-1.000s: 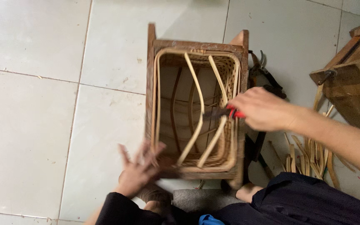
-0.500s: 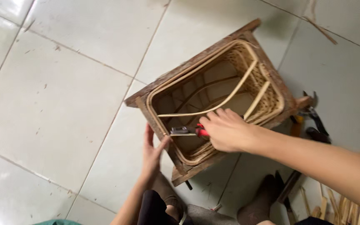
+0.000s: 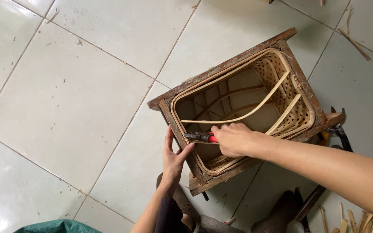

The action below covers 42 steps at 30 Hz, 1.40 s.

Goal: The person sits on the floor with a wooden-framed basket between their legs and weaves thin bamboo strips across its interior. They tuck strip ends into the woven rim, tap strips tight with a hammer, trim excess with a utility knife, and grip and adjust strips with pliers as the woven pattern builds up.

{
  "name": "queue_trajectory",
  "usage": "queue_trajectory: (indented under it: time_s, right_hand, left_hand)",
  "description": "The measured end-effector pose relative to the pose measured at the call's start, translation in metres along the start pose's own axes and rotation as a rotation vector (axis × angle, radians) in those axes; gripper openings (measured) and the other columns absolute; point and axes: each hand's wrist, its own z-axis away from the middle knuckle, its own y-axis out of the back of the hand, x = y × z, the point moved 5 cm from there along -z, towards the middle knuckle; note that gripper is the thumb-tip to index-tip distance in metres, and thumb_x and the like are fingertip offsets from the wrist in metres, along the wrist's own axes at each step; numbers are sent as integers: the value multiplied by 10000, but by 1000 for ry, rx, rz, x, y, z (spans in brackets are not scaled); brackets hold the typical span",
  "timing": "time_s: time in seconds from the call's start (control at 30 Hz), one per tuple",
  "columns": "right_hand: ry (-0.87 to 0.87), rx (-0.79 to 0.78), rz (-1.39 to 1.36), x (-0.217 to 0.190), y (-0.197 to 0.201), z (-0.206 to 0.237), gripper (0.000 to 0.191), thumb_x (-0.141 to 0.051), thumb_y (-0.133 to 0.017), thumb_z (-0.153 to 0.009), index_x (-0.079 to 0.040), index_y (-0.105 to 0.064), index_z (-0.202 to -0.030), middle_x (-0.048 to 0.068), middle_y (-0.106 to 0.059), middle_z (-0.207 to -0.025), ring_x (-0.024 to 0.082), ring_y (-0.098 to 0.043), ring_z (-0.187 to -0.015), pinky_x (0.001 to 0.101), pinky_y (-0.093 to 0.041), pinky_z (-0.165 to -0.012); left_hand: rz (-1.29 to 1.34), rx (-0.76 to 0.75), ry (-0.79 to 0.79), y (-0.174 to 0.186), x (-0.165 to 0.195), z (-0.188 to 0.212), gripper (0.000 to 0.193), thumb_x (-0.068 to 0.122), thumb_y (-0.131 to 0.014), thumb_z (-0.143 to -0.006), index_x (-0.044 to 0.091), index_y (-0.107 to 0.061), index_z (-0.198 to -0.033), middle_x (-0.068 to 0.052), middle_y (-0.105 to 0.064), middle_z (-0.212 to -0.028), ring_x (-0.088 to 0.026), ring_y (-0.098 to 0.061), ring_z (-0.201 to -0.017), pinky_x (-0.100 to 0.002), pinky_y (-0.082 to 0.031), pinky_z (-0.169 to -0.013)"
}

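Two hands: right hand (image 3: 234,139) closed around red-handled pliers (image 3: 200,137), left hand (image 3: 173,157) open against wooden frame (image 3: 182,137).

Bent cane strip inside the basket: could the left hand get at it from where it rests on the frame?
Probably yes: the left hand rests on the wooden frame, and the basket's top is open above the bent cane strip.

Pliers' (image 3: 199,137) handles hidden inside right hand (image 3: 234,140)

Bare forearms, dark trousers
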Motion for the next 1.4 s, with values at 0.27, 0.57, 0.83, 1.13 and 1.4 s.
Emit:
queue_trajectory:
  time_s: [0.27, 0.57, 0.83, 1.13, 1.4]
  right_hand:
    - [83, -29, -165, 16, -4, -12, 504, -90, -539, -908, -5, -419, -1389, 232, -695, -1093, 377, -694, -1012, 501, -556, -908]
    - [132, 107, -301, 4, 14, -26, 501, -110, -529, -870, 6, -437, -1349, 277, -623, -1218, 434, -591, -1181, 527, -488, -988]
    - [10, -23, -362, -2, 27, -39, 503, -199, -589, -846, 29, -487, -1283, 260, -629, -1240, 374, -630, -1183, 483, -509, -990]
    - [50, -4, -241, -5, 38, -43, 460, -161, -534, -857, 47, -506, -1266, 265, -646, -1233, 392, -653, -1148, 497, -533, -941]
    - [-87, 24, -317, -11, 51, -19, 440, -240, -567, -854, 12, -572, -1214, 249, -709, -1084, 386, -726, -974, 506, -587, -814]
  left_hand:
    - [-206, -86, -42, -21, -13, 18, 1394, 118, -883, -667, 123, 148, -1605, -230, -193, -1632, -354, -375, -1428, -494, -420, -1141]
    - [-329, -248, -253, 6, 9, -32, 1352, 71, -871, -686, 47, 104, -1623, -238, -128, -1704, -309, -224, -1561, -404, -261, -1247]
    - [-133, -347, 23, 23, 47, -52, 1099, 184, -781, -812, 82, -67, -1643, -118, -157, -1726, -208, -164, -1580, -415, -308, -1193]
    - [-135, -297, -77, 28, 37, -54, 1066, 149, -809, -820, 42, -139, -1642, -153, -246, -1713, -230, -190, -1594, -373, -153, -1269]
    - [-117, -236, -44, 32, 28, -59, 1111, 175, -874, -743, 77, -217, -1633, -134, -312, -1686, -237, -239, -1576, -387, -198, -1262]
